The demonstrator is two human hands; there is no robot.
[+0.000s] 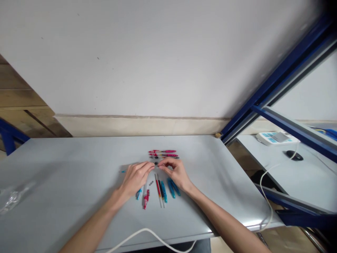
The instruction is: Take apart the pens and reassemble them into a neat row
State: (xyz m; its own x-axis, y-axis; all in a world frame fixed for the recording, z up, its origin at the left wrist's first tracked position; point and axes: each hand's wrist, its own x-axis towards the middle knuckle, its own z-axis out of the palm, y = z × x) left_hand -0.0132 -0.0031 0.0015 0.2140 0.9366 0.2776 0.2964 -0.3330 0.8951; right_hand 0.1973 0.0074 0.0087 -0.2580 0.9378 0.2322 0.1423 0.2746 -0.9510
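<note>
My left hand (135, 176) and my right hand (177, 171) meet over the table with fingertips pinched. Between them is a small black piece (156, 163), partly covered by the fingers; its exact kind is too small to tell. Just beyond lie assembled pens, a pink pen (162, 151) among them. Nearer me are ink refills (158, 189), a red one and a dark one, next to blue pen barrels (171, 188). A pink clear pen part (146, 199) and a blue pen part (138, 194) lie below my left hand. A small metallic piece (151, 183) rests between the hands.
A clear plastic bag (14, 200) lies at the left of the grey table (79, 196). A white cable (147, 230) loops along the front edge. Blue frame posts (263, 91) stand at right, beyond them a second table with a black mouse (294, 155) and a white keypad device (268, 140).
</note>
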